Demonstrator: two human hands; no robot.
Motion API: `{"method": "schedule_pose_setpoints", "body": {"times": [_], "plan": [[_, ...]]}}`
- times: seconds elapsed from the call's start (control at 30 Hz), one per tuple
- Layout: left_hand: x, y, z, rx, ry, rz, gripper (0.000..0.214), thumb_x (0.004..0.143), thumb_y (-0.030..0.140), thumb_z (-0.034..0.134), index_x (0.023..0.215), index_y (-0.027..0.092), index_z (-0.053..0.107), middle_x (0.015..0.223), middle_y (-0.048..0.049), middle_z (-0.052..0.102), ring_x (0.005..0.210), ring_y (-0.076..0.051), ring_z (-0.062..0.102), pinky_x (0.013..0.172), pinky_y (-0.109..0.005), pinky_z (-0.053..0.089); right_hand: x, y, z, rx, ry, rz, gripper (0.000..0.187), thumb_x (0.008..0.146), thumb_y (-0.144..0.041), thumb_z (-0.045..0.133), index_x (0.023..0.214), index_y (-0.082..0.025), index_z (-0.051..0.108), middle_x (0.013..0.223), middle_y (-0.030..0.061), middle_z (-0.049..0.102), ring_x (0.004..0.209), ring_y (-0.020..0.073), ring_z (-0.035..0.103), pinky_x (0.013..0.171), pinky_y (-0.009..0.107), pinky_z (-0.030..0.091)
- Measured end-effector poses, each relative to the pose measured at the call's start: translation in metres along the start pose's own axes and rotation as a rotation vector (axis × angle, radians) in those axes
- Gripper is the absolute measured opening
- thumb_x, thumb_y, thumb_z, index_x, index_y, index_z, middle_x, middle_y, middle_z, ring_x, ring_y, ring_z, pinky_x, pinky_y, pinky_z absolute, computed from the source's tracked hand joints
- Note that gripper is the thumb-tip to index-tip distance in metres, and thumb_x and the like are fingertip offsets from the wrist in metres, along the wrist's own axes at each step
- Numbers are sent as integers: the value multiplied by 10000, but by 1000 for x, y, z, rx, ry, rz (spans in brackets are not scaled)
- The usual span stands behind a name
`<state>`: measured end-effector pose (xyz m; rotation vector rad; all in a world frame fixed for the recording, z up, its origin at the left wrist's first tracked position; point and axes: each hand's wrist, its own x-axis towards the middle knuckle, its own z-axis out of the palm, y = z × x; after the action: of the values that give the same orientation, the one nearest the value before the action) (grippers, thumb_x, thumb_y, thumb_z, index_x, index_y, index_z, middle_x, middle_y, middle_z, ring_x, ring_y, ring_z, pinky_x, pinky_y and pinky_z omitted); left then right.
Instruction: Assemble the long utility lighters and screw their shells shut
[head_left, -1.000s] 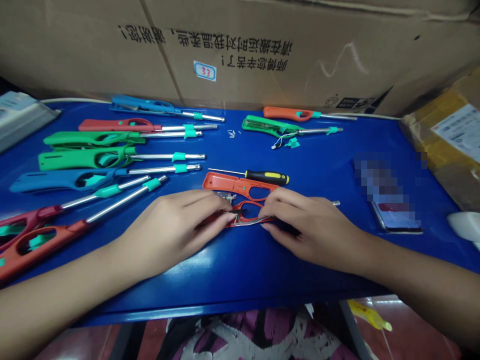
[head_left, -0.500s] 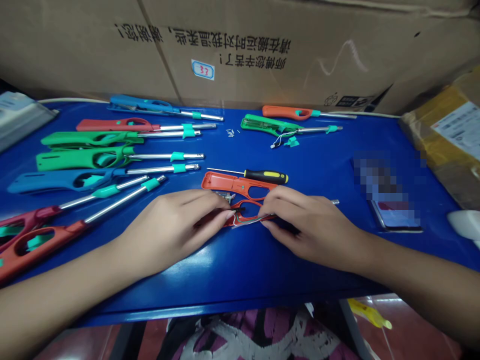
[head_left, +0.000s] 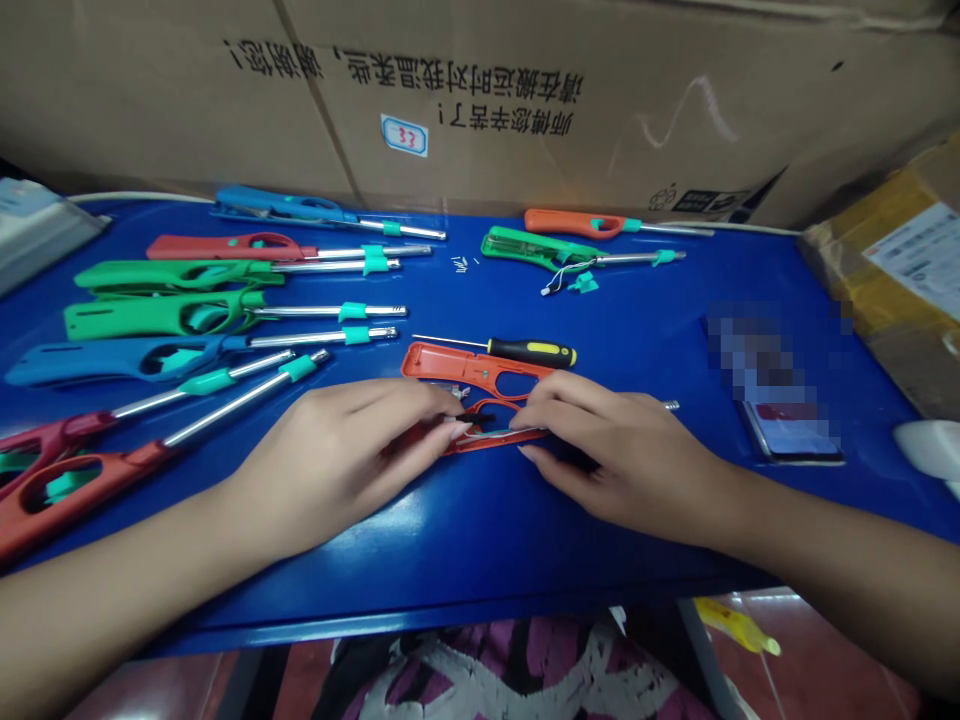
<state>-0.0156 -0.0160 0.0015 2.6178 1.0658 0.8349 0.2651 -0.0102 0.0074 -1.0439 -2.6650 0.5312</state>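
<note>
In the head view, an opened orange gas lighter [head_left: 499, 441] lies on the blue table between my hands, thin wires running inside its shell. My left hand [head_left: 352, 455] is closed in a pinch on a small black part [head_left: 474, 417] at the lighter's handle. With fingers bent together, my right hand [head_left: 607, 440] grips the lighter where handle and metal tube meet; a thin wire runs in under these fingertips. Past my right hand the tip of the tube [head_left: 670, 406] shows. The loose orange half shell [head_left: 442, 362] lies just behind, touching or nearly touching the right fingers.
A black-and-yellow screwdriver [head_left: 534, 352] lies behind the half shell. Several lighters, such as a blue one [head_left: 127, 358], fill the left side. An opened green lighter [head_left: 525, 246] and an orange one [head_left: 574, 222] lie at the back. A phone [head_left: 795, 430] lies right; a cardboard box [head_left: 480, 170] borders the back.
My left fingertips have shifted the black part slightly, and the wires between my hands lie lower and straighter in the shell. Both hands stay nearly in place.
</note>
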Motion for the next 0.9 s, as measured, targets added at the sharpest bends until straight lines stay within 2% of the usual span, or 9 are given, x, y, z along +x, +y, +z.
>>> {"method": "schedule_pose_setpoints", "body": {"times": [0.23,0.33,0.43,0.6,0.7,0.9], "plan": [[0,4,-4,-24,-11,70,56,1056,261,654,1088,221,675,945,-13,803,825,-155,782,771,-263,635,1,0,1,13,18,10,181,1041,-255,551,1183,-227,659,1206,45,692,986,197,712,678,312,494],[-1,3,-6,-36,-33,142,108,1030,221,695,1135,217,671,982,-25,808,836,-165,779,754,-295,627,1,0,1,25,29,23,196,1041,-256,549,1203,-222,654,1215,46,689,983,192,709,687,312,495],[-3,2,-6,10,-28,236,190,999,189,733,1180,192,674,934,-29,809,799,-181,780,739,-320,629,1,1,2,-14,26,15,167,1049,-259,533,1143,-224,665,1188,49,688,920,181,696,650,305,462],[-3,4,-9,70,-41,324,155,1006,203,720,1159,189,704,908,-23,832,753,-186,786,662,-320,632,2,2,2,-13,23,13,149,1057,-255,517,1094,-221,657,1144,47,685,845,163,671,620,292,429],[-3,5,-10,80,-33,330,149,1002,197,724,1148,176,703,901,-21,833,741,-186,784,662,-325,642,2,1,2,3,17,24,131,1051,-251,524,1089,-221,645,1144,48,685,880,172,681,637,292,441],[-5,3,-8,64,-36,255,194,1018,214,701,1210,205,674,965,-19,820,796,-198,793,757,-338,648,1,-2,0,26,5,54,74,1017,-246,549,1018,-220,618,1122,43,681,881,172,683,646,294,445]]}}
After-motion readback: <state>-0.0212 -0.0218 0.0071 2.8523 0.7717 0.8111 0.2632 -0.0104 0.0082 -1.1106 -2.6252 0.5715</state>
